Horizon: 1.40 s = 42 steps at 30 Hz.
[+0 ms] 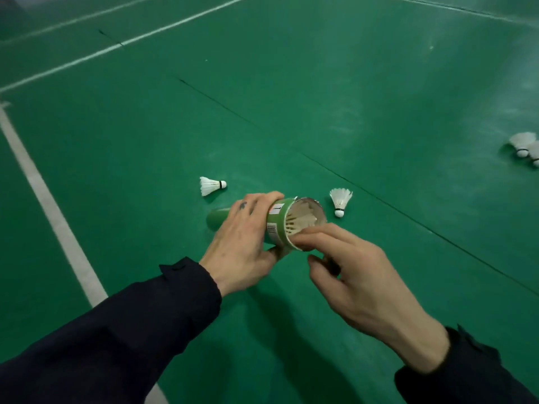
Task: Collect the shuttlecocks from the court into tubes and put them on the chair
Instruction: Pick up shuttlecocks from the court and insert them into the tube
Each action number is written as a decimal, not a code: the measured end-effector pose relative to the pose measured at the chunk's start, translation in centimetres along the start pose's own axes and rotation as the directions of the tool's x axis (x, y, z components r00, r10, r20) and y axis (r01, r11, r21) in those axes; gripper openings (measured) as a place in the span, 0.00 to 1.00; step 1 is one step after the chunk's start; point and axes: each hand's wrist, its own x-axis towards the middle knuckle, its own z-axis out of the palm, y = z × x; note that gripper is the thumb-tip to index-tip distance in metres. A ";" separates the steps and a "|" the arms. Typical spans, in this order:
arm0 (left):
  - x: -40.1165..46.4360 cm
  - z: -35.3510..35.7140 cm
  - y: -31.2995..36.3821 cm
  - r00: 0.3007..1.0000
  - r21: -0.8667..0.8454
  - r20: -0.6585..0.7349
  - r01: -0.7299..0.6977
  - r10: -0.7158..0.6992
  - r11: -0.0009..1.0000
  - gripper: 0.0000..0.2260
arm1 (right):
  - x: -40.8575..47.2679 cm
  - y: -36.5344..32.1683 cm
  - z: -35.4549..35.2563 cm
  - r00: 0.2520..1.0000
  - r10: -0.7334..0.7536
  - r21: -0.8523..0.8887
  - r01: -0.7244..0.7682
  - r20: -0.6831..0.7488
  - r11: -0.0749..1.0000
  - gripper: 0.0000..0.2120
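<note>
Green tube [278, 225] gripped in left hand [242, 243] fingers; right hand [358, 275] fingers curled at its open mouth, pinching nothing visible

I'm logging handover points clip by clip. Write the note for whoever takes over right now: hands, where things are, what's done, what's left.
Left hand grips the green tube round its middle, open end toward the right.
Right hand is at the tube's mouth, fingertips on the rim; whether it pinches anything is unclear.
Done: white feathers show inside the tube, so some shuttlecocks are loaded.
Left: one shuttlecock lies left of the tube, one right of it, and a blurred cluster at the far right. No chair in view.
</note>
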 end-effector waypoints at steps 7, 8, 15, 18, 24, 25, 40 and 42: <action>-2.7 -1.8 -4.6 0.991 0.119 0.077 -0.114 0.106 0.986 0.38 | 3.3 -5.0 4.1 0.817 0.282 -0.235 -0.185 0.503 0.954 0.14; -2.3 -1.5 -4.8 0.991 0.155 0.061 -0.124 0.116 0.980 0.38 | 3.7 -4.8 4.3 0.784 0.329 -0.210 -0.255 0.526 0.944 0.11; -4.5 -4.9 -13.2 0.999 0.097 -0.001 -0.052 0.053 0.994 0.40 | 9.3 -9.4 11.8 0.762 0.395 -0.156 -0.370 0.514 0.916 0.08; -5.3 -7.4 -16.4 0.996 -0.012 -0.077 0.048 -0.049 0.999 0.39 | 10.9 -12.2 13.3 0.843 0.293 -0.122 -0.267 0.450 0.956 0.03; -5.4 -9.1 -20.0 0.994 0.060 -0.099 0.047 -0.041 0.997 0.41 | 14.3 -13.3 17.0 0.764 0.319 -0.179 -0.264 0.560 0.948 0.12; -5.3 -9.2 -20.5 0.994 0.081 -0.095 0.055 -0.047 0.995 0.42 | 14.6 -13.0 17.8 0.748 0.322 -0.168 -0.277 0.580 0.946 0.13; 2.2 -5.4 -27.6 0.936 0.201 -0.127 0.349 -0.329 0.915 0.35 | 21.0 -0.4 25.4 0.955 0.278 0.543 -0.289 0.106 0.789 0.06; 3.1 -4.4 -27.6 0.930 0.222 -0.129 0.364 -0.343 0.904 0.35 | 21.9 2.7 26.1 0.896 0.444 0.624 -0.347 0.000 0.700 0.06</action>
